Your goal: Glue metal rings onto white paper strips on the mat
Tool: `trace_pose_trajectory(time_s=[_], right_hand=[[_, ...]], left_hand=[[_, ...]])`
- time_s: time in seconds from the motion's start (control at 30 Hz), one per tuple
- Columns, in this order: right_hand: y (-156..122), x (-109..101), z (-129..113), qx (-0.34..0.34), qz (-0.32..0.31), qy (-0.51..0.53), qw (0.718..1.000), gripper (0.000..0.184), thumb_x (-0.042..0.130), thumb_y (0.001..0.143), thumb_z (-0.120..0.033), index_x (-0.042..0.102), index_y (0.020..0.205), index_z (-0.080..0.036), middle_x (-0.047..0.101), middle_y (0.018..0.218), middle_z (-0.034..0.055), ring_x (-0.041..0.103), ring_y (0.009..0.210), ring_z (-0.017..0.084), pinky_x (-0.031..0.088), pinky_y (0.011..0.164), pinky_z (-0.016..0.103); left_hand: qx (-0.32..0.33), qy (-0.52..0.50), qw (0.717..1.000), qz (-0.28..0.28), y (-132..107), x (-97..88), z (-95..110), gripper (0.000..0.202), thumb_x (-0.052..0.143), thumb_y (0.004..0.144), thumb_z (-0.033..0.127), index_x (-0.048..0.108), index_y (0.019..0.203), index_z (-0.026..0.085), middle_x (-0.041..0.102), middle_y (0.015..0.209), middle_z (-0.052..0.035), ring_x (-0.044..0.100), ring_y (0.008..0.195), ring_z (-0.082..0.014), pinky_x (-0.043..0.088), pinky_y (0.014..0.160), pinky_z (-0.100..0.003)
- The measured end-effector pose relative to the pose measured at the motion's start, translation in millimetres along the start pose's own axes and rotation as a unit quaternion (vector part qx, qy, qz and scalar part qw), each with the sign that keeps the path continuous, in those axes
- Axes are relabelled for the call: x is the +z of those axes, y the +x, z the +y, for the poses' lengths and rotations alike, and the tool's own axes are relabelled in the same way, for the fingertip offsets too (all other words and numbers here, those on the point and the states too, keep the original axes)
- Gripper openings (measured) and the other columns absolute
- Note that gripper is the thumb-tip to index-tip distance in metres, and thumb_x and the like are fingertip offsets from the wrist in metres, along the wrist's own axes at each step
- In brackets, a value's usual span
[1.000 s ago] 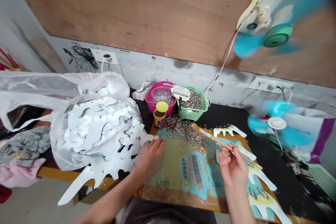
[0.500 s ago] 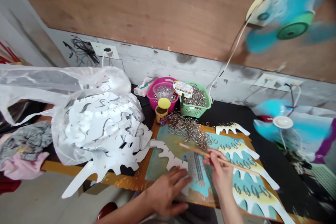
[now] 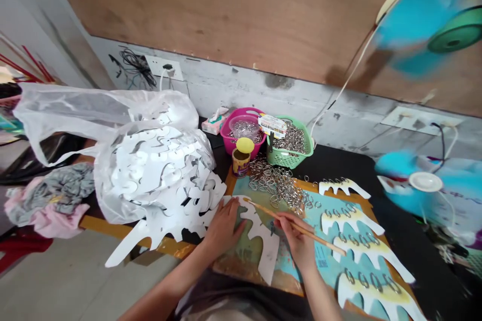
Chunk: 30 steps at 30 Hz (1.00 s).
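My right hand (image 3: 297, 243) grips a thin wooden paintbrush (image 3: 289, 218) by its handle. The brush tip meets the upper end of a white scalloped cutout (image 3: 268, 251) lying on the blue board cover. On that same end, the fingers of my left hand (image 3: 223, 225) lie flat, pressing it down. Right of my hands, several similar cutouts (image 3: 359, 213) lie in a column, yellowish along one edge and bearing metal rings. A heap of loose oval metal rings (image 3: 278, 185) spreads just beyond the brush. An opened tin (image 3: 241, 162) stands behind the cutout.
A plastic bag (image 3: 103, 175) bulges with white cutouts at left. Behind the tin are a pink basket (image 3: 227, 135) and a green basket (image 3: 288, 159) holding rings. A tissue pack (image 3: 214, 123) lies by the wall. Crumpled cloths (image 3: 64, 195) lie far left; fans (image 3: 454, 35) spin at right.
My left hand has slid from the cutout's lower part up to its far left end. The brush tip has come left onto the cutout. The view has swung left.
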State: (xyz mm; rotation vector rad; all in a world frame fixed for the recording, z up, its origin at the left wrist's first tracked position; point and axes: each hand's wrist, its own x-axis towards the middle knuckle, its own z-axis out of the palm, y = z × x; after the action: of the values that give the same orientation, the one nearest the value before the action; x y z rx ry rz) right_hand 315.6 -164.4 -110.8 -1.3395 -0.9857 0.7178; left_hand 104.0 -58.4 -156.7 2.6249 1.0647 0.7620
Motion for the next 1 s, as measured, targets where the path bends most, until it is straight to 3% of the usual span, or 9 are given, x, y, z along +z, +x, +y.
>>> trace_pose_trajectory(time_s=[0.13, 0.33, 0.5, 0.6, 1.0], right_hand=[[-2.8, -4.3, 6.7, -0.019, 0.019, -0.057, 0.998, 0.02, 0.066, 0.09, -0.039, 0.074, 0.092, -0.021, 0.076, 0.082, 0.0062, 0.074, 0.071, 0.022, 0.06, 0.06, 0.029], [-0.4, -3.4, 5.7, -0.088, -0.026, -0.143, 0.985, 0.017, 0.06, 0.094, -0.031, 0.074, 0.096, -0.02, 0.074, 0.087, 0.0068, 0.072, 0.072, 0.02, 0.059, 0.063, 0.03], [-7.7, -10.3, 4.8, -0.153, -0.072, -0.188, 0.968, 0.017, 0.058, 0.093, -0.02, 0.074, 0.1, -0.021, 0.073, 0.094, 0.0072, 0.071, 0.081, 0.019, 0.06, 0.07, 0.028], [-18.0, -18.9, 6.2, -0.17, -0.085, -0.201, 0.961, 0.02, 0.058, 0.092, -0.016, 0.074, 0.101, -0.021, 0.072, 0.099, 0.0078, 0.072, 0.084, 0.018, 0.061, 0.072, 0.027], [-61.5, -49.3, -15.3, -0.194, -0.201, -0.304, 0.911, 0.035, 0.05, 0.092, -0.008, 0.072, 0.112, -0.025, 0.067, 0.123, 0.0084, 0.07, 0.107, 0.017, 0.056, 0.094, 0.024]], left_hand=[[-0.009, -0.004, 1.0, -0.018, 3.2, 2.0, 2.1, 0.049, 0.048, 0.096, 0.031, 0.038, 0.14, 0.012, 0.056, 0.14, -0.0209, 0.052, 0.133, -0.0317, 0.036, 0.115, -0.059], [-0.006, 0.02, 0.999, -0.037, 1.0, 3.9, 3.2, 0.057, 0.049, 0.096, 0.035, 0.033, 0.144, 0.009, 0.051, 0.145, -0.0238, 0.045, 0.139, -0.0335, 0.03, 0.117, -0.06], [-0.018, 0.046, 0.996, -0.069, -1.9, 2.0, 12.2, 0.091, 0.065, 0.084, 0.054, 0.024, 0.149, 0.005, 0.041, 0.151, -0.0296, 0.036, 0.144, -0.0396, 0.023, 0.118, -0.065], [-0.034, 0.053, 0.995, -0.082, -2.2, -0.4, 18.6, 0.105, 0.071, 0.076, 0.057, 0.019, 0.151, 0.004, 0.037, 0.152, -0.0315, 0.034, 0.144, -0.0415, 0.017, 0.118, -0.067], [-0.06, 0.043, 0.992, -0.106, -0.6, -4.7, 23.1, 0.103, 0.07, 0.077, 0.054, 0.016, 0.153, 0.01, 0.035, 0.155, -0.0276, 0.031, 0.147, -0.0381, 0.013, 0.12, -0.065]])
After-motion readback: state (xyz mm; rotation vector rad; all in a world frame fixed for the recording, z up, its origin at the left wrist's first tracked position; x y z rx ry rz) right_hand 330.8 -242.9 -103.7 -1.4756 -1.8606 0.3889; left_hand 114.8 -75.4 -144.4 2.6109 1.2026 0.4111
